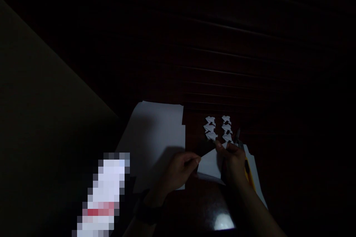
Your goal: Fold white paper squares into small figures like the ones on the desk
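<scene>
Between my hands is a folded sheet of white paper, raised a little over the dark table. My left hand, with a dark band on its wrist, pinches the paper's left corner between thumb and finger. At the upper right edge my right hand grips the same paper; some of its fingers are hidden behind the sheet. Just beyond it lie small folded white paper pieces in two columns, a left column and a right column.
White paper sheets lie stacked on the left. By my right forearm are a yellow-handled tool, perhaps a cutter, and more white paper. A blurred-out pale object stands at lower left. Dark slatted wood rises behind; the light is dim.
</scene>
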The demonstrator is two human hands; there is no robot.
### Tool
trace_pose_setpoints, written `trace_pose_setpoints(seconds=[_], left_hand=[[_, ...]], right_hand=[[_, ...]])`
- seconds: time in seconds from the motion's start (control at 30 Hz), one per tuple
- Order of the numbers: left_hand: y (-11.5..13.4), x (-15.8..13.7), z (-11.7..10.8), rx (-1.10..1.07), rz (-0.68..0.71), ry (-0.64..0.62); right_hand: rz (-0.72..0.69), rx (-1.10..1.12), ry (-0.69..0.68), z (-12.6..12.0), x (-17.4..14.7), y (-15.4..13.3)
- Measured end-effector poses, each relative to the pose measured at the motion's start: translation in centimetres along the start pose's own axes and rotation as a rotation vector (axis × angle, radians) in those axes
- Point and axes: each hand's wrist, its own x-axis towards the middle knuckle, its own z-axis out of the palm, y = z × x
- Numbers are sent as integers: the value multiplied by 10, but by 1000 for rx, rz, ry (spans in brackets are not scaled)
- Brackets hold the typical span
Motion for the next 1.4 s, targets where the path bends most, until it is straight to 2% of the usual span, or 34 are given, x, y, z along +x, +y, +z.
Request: trace_pose_setpoints(seconds=[0.1,0.17,0.23,0.3,0.4,0.57,0.67,0.83,1.13,1.4], left_hand=[[-1,1,-5,-119,-70,30],[1,3,-6,-195,-103,90],[4,4,-5,-182,-72,142],[6,5,-1,-88,-22,114],[4,5,1,10,-44,55],[2,1,-5,24,-57,-3],[7,-1,-7,-25,-107,-50],[14,-2,-8,-50,-132,-59],[16,-6,-19,14,-192,-145],[11,-8,-28,10,-230,-160]], right_hand=[[19,20,89,0,0,-2],[23,8,100,2,-3,-4],[32,-21,77,6,-10,-5],[54,-54,18,13,-17,-4],[91,-81,-111,20,-23,-3],[179,-126,-236,14,-16,-9],[184,-96,-254,6,-11,-12],[184,-42,-268,0,-8,-11],[131,-182,-423,-3,-5,-19],[49,-391,-399,-24,12,-26]])
